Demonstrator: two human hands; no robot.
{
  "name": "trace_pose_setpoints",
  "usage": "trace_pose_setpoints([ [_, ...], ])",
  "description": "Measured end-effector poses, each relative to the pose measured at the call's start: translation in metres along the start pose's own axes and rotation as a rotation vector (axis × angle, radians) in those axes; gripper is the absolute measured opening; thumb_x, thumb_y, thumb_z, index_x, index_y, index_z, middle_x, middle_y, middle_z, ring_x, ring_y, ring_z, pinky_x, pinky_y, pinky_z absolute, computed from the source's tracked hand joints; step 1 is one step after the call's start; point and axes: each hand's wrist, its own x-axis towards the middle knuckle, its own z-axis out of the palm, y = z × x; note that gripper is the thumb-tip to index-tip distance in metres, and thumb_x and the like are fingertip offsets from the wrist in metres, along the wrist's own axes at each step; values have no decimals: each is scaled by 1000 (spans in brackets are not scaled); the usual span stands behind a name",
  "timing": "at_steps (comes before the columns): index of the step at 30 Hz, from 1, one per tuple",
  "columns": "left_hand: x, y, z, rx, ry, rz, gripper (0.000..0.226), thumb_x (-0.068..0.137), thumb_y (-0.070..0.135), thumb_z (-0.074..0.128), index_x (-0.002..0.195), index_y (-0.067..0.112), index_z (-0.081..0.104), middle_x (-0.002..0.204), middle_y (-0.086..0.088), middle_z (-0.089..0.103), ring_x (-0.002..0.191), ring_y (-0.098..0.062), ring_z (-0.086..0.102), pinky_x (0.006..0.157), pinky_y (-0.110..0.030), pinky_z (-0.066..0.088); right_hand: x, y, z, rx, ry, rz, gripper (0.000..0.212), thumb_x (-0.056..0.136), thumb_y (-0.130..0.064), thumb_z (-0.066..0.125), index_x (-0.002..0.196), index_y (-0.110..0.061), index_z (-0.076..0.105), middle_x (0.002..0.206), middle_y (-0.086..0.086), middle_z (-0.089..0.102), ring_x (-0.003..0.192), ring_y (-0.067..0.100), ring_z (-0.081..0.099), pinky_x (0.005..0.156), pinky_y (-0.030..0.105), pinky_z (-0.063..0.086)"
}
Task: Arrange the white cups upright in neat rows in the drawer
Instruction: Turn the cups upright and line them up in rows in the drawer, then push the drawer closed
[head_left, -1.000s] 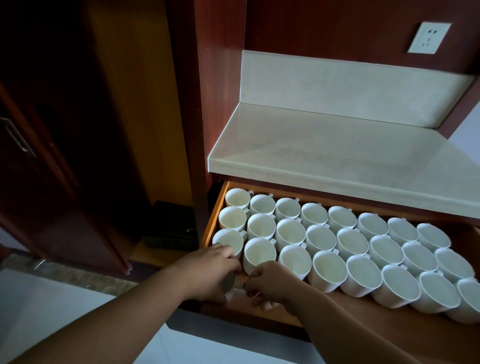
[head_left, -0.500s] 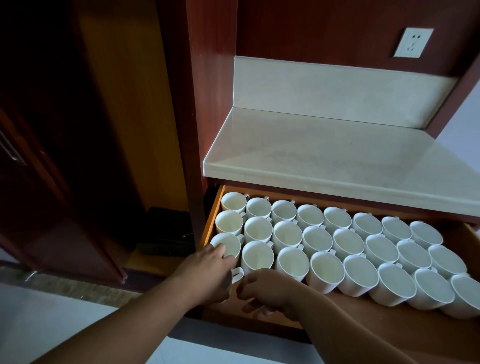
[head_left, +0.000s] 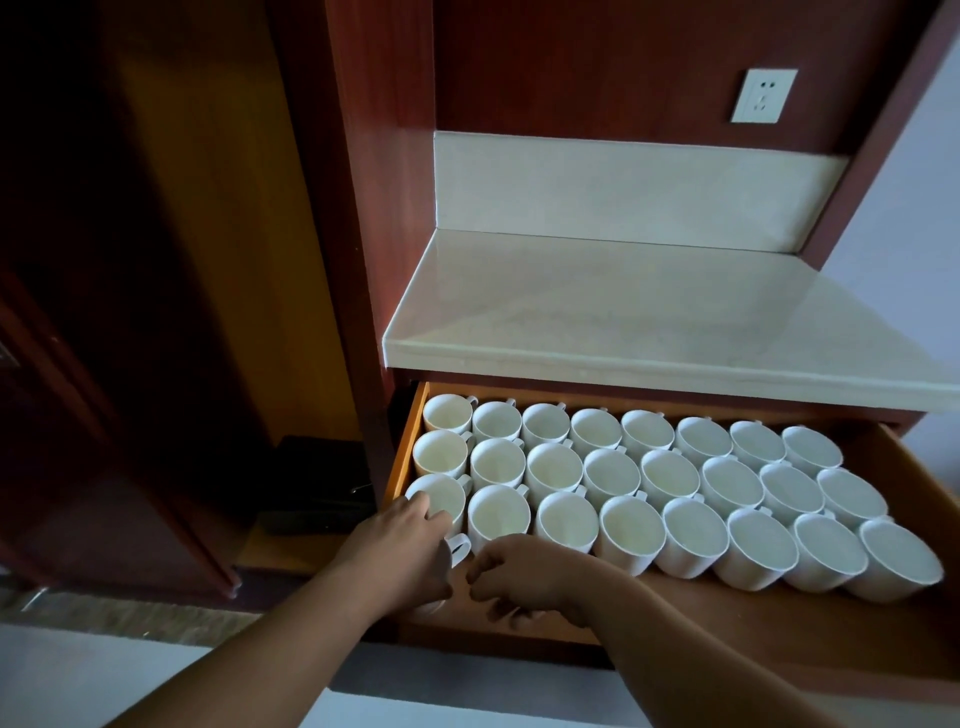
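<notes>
Head view looks down on a red-brown wooden cabinet (head_left: 379, 156) with a pale stone countertop (head_left: 623, 312) set in its recess, and under that counter a wide wooden drawer (head_left: 779, 623) stands pulled out toward the viewer. The white cups (head_left: 613, 473) fill the far part of the drawer in three rows of eight, all upright with open mouths up, rims nearly touching and small handles pointing far-right; the rows slant slightly, and the right-hand cups sit nearer than the left-hand ones. A bare strip of drawer floor runs along the near edge. At the near left corner one more cup, the near cup (head_left: 460, 545), sits in front of the third row, mostly covered by the left hand (head_left: 400, 551), whose fingers curl over it from above; only its handle and a bit of its base show. The right hand (head_left: 524, 571) lies just beside that handle with fingers curled down; whether it grasps anything cannot be told. Both forearms cross the drawer's near edge. Left of the cabinet, in deep shadow, lies a dark box (head_left: 317, 483). A white wall socket (head_left: 763, 96) sits high on the back panel.
</notes>
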Motion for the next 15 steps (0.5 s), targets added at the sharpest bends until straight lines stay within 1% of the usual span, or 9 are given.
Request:
trace_pose_setpoints([
  [2, -2, 1, -4, -19, -7, -2, 38, 82, 50, 65, 110, 27, 55, 116, 0, 48, 107, -19, 51, 78, -33, 48, -10, 4, -9, -43, 39, -18, 21, 89, -21, 67, 110, -17, 68, 95, 9, 70, 77, 18, 69, 59, 27, 49],
  [4, -4, 3, -8, -92, 2, -26, 45, 82, 54, 65, 119, 30, 58, 123, 4, 48, 110, -17, 51, 84, -34, 51, -22, 11, -20, -89, 80, -32, 22, 89, -22, 68, 109, -14, 69, 103, 16, 73, 76, 20, 69, 62, 29, 51],
  [6, -7, 12, -12, -188, 48, -62, 49, 85, 56, 65, 127, 32, 58, 129, 6, 49, 112, -15, 51, 88, -33, 50, -37, 24, -36, -137, 130, -37, 24, 88, -22, 69, 110, -13, 69, 109, 17, 73, 75, 19, 70, 64, 30, 53],
  [7, -10, 20, -16, -233, 79, -71, 47, 87, 56, 65, 127, 33, 59, 129, 9, 50, 110, -12, 52, 86, -29, 49, -46, 31, -45, -164, 165, -43, 23, 88, -23, 69, 109, -14, 70, 107, 14, 74, 75, 19, 71, 65, 31, 55],
  [9, -19, 42, -24, -345, 130, -63, 42, 89, 59, 64, 124, 36, 60, 125, 15, 55, 101, -5, 55, 78, -23, 48, -66, 49, -65, -205, 251, -51, 19, 87, -27, 69, 104, -19, 71, 101, 8, 75, 78, 20, 75, 68, 32, 58],
  [11, -32, 72, -31, -457, 133, -47, 37, 89, 62, 63, 120, 40, 61, 116, 21, 61, 96, -3, 59, 79, -22, 51, -90, 72, -85, -248, 338, -46, 15, 87, -32, 69, 98, -22, 71, 92, 6, 76, 80, 22, 75, 66, 30, 57],
  [13, -47, 104, -31, -525, 94, -35, 31, 89, 64, 61, 109, 41, 63, 104, 23, 65, 91, -2, 62, 80, -25, 55, -118, 95, -103, -338, 430, -24, 19, 89, -38, 68, 95, -21, 72, 87, 5, 75, 77, 20, 72, 63, 27, 52],
  [15, -56, 135, -27, -480, 110, -9, 36, 87, 71, 54, 98, 38, 63, 92, 22, 65, 84, 0, 61, 77, -26, 54, -149, 118, -118, -473, 550, -9, 28, 90, -48, 64, 94, -21, 72, 85, -1, 73, 79, 16, 67, 67, 27, 49],
])
